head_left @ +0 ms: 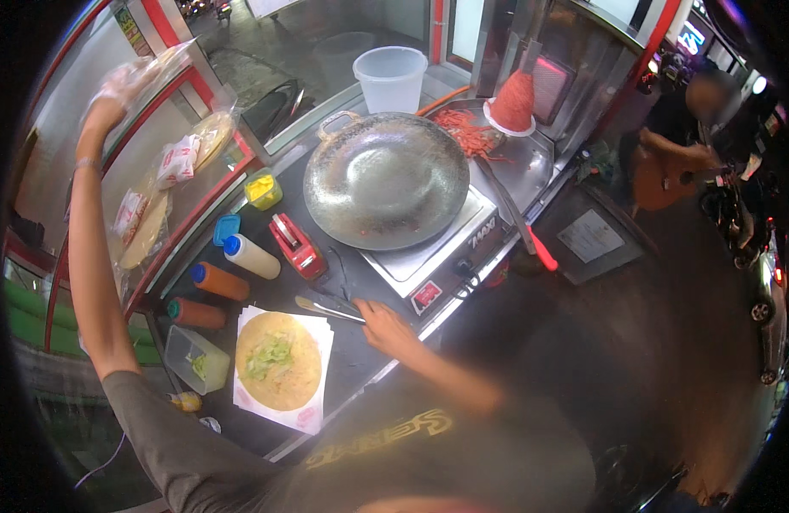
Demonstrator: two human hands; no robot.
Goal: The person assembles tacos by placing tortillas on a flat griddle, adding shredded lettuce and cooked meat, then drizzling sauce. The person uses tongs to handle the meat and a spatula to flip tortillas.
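Observation:
My left arm is raised at the far left, and my left hand (121, 92) is at a clear plastic bag (165, 61) beside the upper shelf. The plastic partly hides the fingers, which appear closed on it. Low over the dark counter, my right hand (384, 327) is closed around metal tongs (328, 309), their tips pointing left. Left of the tongs lies a round flatbread (302, 352) on white paper (312, 419), with shredded lettuce (270, 355) on its middle. An open plastic tub (211, 368) with some greens in it stands left of the paper.
A big dark wok (386, 179) sits on a steel stove (476, 222). Sauce bottles (251, 256) and a red tape dispenser (297, 246) stand left. Behind are a white bucket (390, 79) and a red meat cone (514, 103); a red-handled knife (544, 252) overhangs the front edge. Someone holds a guitar (659, 179) at right.

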